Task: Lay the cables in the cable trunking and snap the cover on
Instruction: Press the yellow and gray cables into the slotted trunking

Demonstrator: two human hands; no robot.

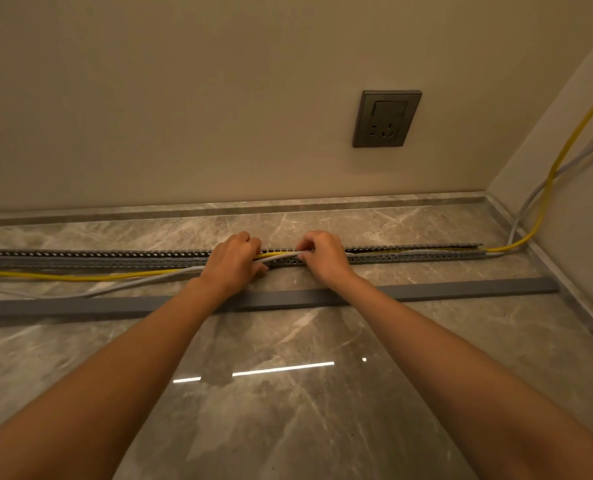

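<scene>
A long grey slotted cable trunking (80,258) lies open on the marble floor, parallel to the wall. A yellow cable (80,277) and a grey cable (139,282) run inside its right half and lie loose on the floor in front of its left half. My left hand (234,263) grips both cables where they leave the trunking. My right hand (323,252) pinches the cables at the trunking's front wall. The flat grey cover (461,287) lies on the floor nearer to me, partly under my forearms.
A dark wall socket (387,119) sits on the wall above the trunking. At the right corner the yellow and grey cables (548,178) climb the side wall. A marble skirting (288,204) borders the floor.
</scene>
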